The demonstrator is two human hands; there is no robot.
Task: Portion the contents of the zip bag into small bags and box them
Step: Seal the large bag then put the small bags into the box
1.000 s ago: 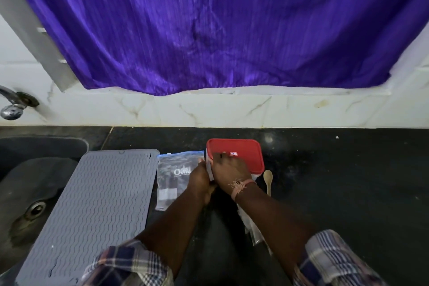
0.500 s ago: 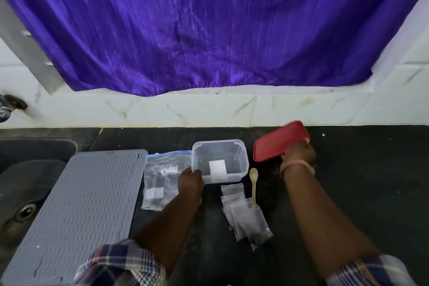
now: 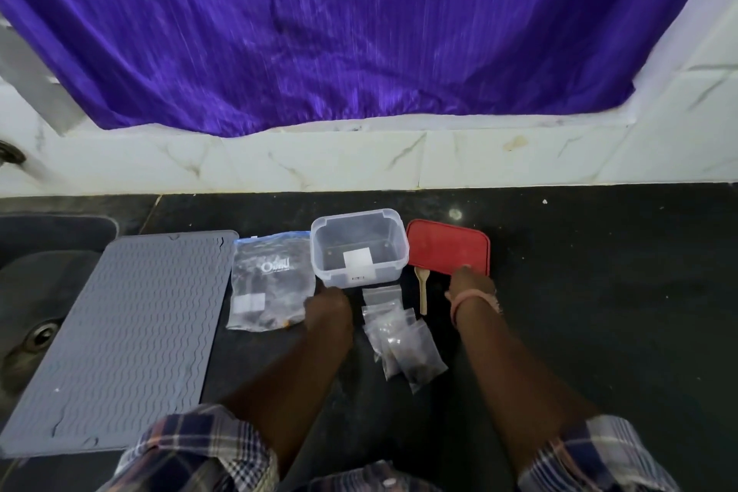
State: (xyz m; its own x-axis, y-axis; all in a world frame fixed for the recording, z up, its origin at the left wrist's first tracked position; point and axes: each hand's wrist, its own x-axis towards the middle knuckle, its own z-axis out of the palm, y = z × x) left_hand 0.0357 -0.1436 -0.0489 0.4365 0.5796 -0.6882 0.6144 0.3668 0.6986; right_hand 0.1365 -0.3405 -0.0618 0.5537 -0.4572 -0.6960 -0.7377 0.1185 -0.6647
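The left hand (image 3: 327,308) sits at the near left corner of the clear box (image 3: 359,248), knuckles toward the viewer. Its grip is turned away, so whether the fingers are apart, curled, or touching the box wall cannot be told. The right hand (image 3: 471,286) sits at the near edge of the red lid (image 3: 449,248). Its fingers reach that edge, but whether they clamp it or only rest there cannot be told either.

All positions below are given relative to the clear box.

1. Box: upright on the dark bench (image 3: 599,312), uncovered. Nothing bagged shows inside; a white label shows on or through its near wall.
2. Lid: flat on the bench, just right of the box, nearly touching it.
3. Zip bag (image 3: 271,280): flat on the bench, just left of the box. Dark contents show through the film, so judge it still loaded.
4. Small bags (image 3: 399,340): a loose overlapping pile just in front of the box. The nearest ones hold something dark; the ones closest to the box look empty or nearly so.
5. Wooden spoon (image 3: 422,290): in front of the box to the right, between the small bags and the right hand.
6. Grey ribbed mat (image 3: 127,336): far left of the box, beyond the zip bag, overlapping the sink (image 3: 36,328).

Status, as a judgement: the box is opened and ready. Portioning appears partly done at most. Boxing is not yet begun. Remaining steps are filling the other small bags, loading all of them into the box, and refitting the lid.
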